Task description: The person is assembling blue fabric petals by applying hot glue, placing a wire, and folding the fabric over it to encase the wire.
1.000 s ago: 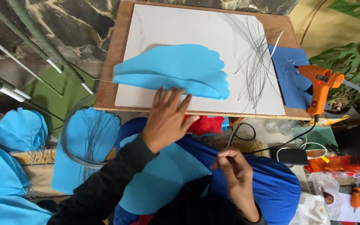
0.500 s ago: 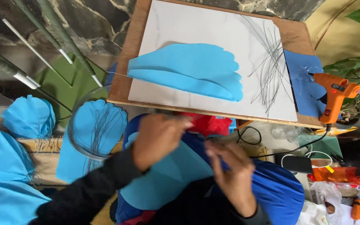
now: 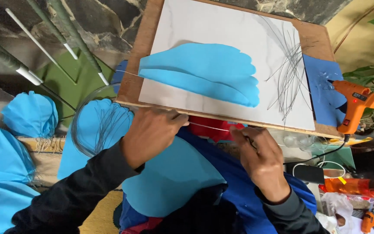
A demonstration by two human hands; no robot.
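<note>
My left hand (image 3: 150, 132) and my right hand (image 3: 260, 158) each pinch one end of a thin pale wire (image 3: 208, 126), stretched between them just in front of the wooden board (image 3: 130, 86). Both hands hover over a light blue foam sheet (image 3: 174, 177) on my lap. On the white marble-look slab (image 3: 204, 26) lie blue petal-shaped foam pieces (image 3: 200, 73), stacked, and a loose bundle of thin grey wires (image 3: 288, 73). An orange glue gun (image 3: 353, 104) rests on a blue sheet (image 3: 321, 93) at the board's right edge.
More blue petals (image 3: 29, 115) and a coil of wires (image 3: 98, 125) lie to the left. Green-wrapped stems (image 3: 70, 30) lean against the stone wall. A dark phone (image 3: 308, 173), cables, an orange packet (image 3: 356, 187) and a small orange tool (image 3: 371, 222) sit at right.
My left hand left the board's edge and closed on a wire. My right hand rose from my lap to hold the other end. The view has shifted closer.
</note>
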